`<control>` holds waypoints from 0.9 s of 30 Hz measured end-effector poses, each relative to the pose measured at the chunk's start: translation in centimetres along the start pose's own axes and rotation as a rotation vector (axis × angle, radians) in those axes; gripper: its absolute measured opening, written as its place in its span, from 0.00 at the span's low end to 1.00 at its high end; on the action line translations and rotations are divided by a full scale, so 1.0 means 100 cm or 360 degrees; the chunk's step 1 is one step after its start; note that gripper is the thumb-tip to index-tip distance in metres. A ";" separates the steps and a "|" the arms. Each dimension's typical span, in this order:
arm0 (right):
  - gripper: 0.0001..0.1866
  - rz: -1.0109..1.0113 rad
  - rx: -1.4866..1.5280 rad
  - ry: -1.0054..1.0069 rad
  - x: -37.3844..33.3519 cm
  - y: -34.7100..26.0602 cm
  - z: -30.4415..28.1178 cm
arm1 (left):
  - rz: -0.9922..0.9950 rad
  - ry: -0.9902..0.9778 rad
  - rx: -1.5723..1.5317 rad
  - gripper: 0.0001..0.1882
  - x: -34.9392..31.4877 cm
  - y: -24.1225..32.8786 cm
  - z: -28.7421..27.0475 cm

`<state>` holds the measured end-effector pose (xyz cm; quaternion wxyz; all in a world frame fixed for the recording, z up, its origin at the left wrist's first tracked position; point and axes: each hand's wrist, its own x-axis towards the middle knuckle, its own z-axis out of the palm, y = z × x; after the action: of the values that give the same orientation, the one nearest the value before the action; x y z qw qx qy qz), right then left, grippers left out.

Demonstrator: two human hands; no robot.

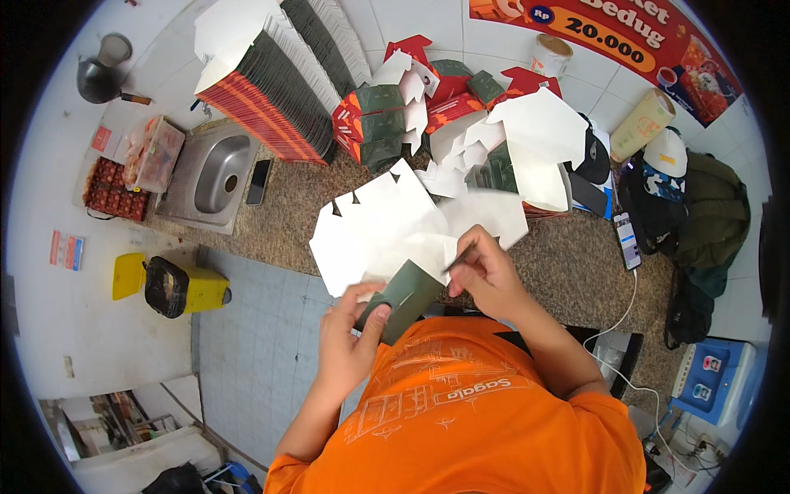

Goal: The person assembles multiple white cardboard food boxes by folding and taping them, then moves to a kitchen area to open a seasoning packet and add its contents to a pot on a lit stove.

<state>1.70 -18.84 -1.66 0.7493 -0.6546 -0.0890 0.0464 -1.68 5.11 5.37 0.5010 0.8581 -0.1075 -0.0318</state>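
Observation:
A paper food carton (401,300), dark green outside and white inside, is partly folded at the counter's front edge in front of my body. My left hand (350,325) grips its green panel, thumb on the outer face and fingers behind. At the carton's right side, my right hand (490,276) pinches a narrow dark flap between thumb and fingers. The white inner sheet (378,222) spreads over the counter beyond my hands; where it ends and other white card begins is hard to tell. Just behind lie red-and-green cartons (383,123) and a white open carton (535,132).
Tall stacks of flat cartons (276,99) stand at the back left. Further left are a black phone (258,182), a steel sink (222,177) and a plastic tub (156,156). At right lie a charging phone (627,239) with a white cable and a backpack (712,206).

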 end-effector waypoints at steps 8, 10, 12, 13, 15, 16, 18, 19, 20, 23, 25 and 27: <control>0.20 -0.0205 -0.0707 -0.0092 0.019 -0.050 0.003 | 0.0446 0.0187 -0.0084 0.26 0.020 0.004 0.019; 0.22 -0.0553 -0.0772 -0.0230 0.020 -0.044 -0.007 | 0.0818 0.0155 0.0071 0.27 0.041 0.009 0.015; 0.28 -0.0803 -0.0959 -0.0275 0.020 -0.048 -0.020 | 0.0990 0.0176 0.0292 0.26 0.062 0.022 0.012; 0.33 -0.0412 -0.1069 -0.0349 0.015 -0.078 -0.021 | 0.1122 0.0238 0.0536 0.25 0.075 0.025 0.008; 0.39 -0.0573 -0.1292 -0.0046 0.009 -0.085 -0.027 | 0.1426 0.0397 0.0935 0.24 0.126 0.029 0.004; 0.35 -0.0586 -0.1165 0.0090 0.008 -0.087 -0.022 | 0.1510 0.0560 0.1050 0.23 0.158 0.029 0.001; 0.30 -0.0631 -0.1239 0.0115 0.005 -0.080 -0.024 | 0.1244 0.0733 0.1166 0.31 0.222 0.025 -0.002; 0.28 -0.0645 -0.1278 0.0136 0.003 -0.071 -0.027 | 0.1207 0.0981 0.1359 0.38 0.246 0.021 0.002; 0.22 -0.0631 -0.1260 0.0153 0.001 -0.061 -0.027 | 0.1176 0.1124 0.1341 0.40 0.255 0.007 0.010; 0.20 -0.0336 -0.1368 -0.0049 -0.015 -0.036 -0.040 | 0.0892 0.0441 0.1356 0.49 0.231 -0.077 0.054; 0.18 -0.0232 -0.1334 -0.0086 -0.023 -0.015 -0.050 | 0.0483 -0.0215 0.1568 0.56 0.164 -0.153 0.098; 0.18 -0.0111 -0.1320 -0.0106 -0.038 0.008 -0.067 | -0.0063 -0.0721 0.1707 0.56 0.120 -0.137 0.117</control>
<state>-0.66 -25.93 -3.63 0.4200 -0.8957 -0.1464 0.0025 10.26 -0.94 -11.63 -0.0398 0.9656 -0.1970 -0.1649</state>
